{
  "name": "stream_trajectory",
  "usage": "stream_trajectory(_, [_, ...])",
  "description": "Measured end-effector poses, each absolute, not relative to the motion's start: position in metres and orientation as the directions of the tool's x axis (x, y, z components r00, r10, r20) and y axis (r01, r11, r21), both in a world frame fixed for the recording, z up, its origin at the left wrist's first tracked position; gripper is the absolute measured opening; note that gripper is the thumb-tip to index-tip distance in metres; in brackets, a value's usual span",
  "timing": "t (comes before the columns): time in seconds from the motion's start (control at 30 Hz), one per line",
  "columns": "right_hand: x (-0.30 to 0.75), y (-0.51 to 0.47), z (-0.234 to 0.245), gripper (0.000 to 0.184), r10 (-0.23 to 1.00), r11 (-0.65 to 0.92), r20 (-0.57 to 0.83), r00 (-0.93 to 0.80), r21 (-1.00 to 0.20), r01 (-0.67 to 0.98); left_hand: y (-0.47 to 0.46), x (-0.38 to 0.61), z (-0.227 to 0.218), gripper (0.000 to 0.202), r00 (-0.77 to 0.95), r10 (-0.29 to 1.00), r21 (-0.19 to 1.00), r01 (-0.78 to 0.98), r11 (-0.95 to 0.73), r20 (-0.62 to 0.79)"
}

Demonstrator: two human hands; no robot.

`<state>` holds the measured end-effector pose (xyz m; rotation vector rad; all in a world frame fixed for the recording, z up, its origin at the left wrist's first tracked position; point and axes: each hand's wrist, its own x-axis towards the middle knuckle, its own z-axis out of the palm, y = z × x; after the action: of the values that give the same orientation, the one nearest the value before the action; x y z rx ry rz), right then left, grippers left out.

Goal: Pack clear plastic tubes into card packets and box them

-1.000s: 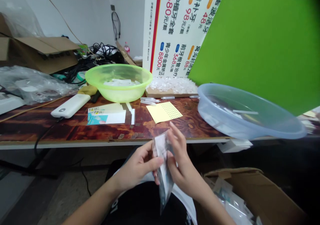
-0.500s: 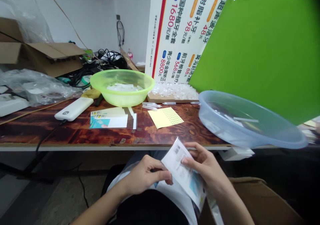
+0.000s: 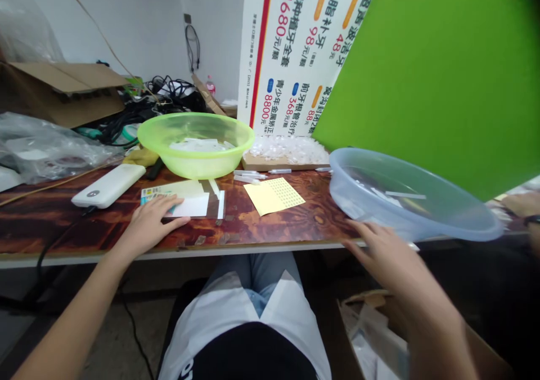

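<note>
Along the near edge of the wooden table (image 3: 295, 228), a plastic bag (image 3: 42, 149) is lying far left, with a white power bank (image 3: 108, 186) beside it. The left hand (image 3: 154, 219) is resting open and flat on a stack of printed cards (image 3: 189, 204), fingers touching it. Behind them, a green basin (image 3: 196, 169) is sitting on the table. Further right, a yellow sheet (image 3: 274, 196) is lying apart from the stack. The right hand (image 3: 375, 250) is hanging open at the table edge, holding nothing, just below a clear blue basin (image 3: 422, 228).
</note>
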<state>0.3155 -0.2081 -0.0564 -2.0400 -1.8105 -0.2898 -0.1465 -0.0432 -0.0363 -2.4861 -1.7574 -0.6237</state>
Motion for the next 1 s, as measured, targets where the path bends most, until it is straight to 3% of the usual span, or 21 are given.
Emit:
stream_trajectory(0.03, [0.299,-0.18,-0.047,0.03,0.947,0.032,0.316,0.056,-0.267,0.963,-0.04,-0.148,-0.038,0.056,0.297,0.898,0.185,0.911,-0.368,0.325])
stream_trajectory(0.07, [0.285,-0.15,-0.039,0.025,0.955,0.072,0.295,0.023,-0.306,0.949,-0.04,-0.148,-0.039,0.054,0.306,0.898,0.171,0.913,-0.371,0.316])
stream_trajectory(0.13, [0.268,-0.09,-0.03,0.019,0.957,0.072,0.288,0.037,-0.359,0.931,-0.044,-0.145,-0.04,0.049,0.306,0.898,0.143,0.92,-0.364,0.316])
stream_trajectory(0.3, [0.263,0.01,-0.036,0.034,0.931,0.003,0.323,0.17,-0.473,0.881,-0.058,-0.14,-0.038,0.045,0.294,0.904,0.092,0.937,-0.337,0.312])
stream_trajectory(0.57, [0.289,0.052,-0.042,0.031,0.891,-0.227,0.272,0.363,-0.425,0.876,-0.055,-0.142,-0.045,0.043,0.31,0.88,0.048,0.936,-0.349,0.361])
stream_trajectory(0.8, [0.312,0.057,-0.054,0.037,0.677,-0.538,0.322,0.662,-0.397,0.744,-0.051,-0.146,-0.049,0.042,0.312,0.882,0.038,0.937,-0.347,0.354])
stream_trajectory(1.0, [0.316,0.058,-0.054,0.035,0.679,-0.561,0.294,0.673,-0.382,0.734,-0.053,-0.144,-0.051,0.04,0.34,0.845,-0.033,0.933,-0.359,0.412])
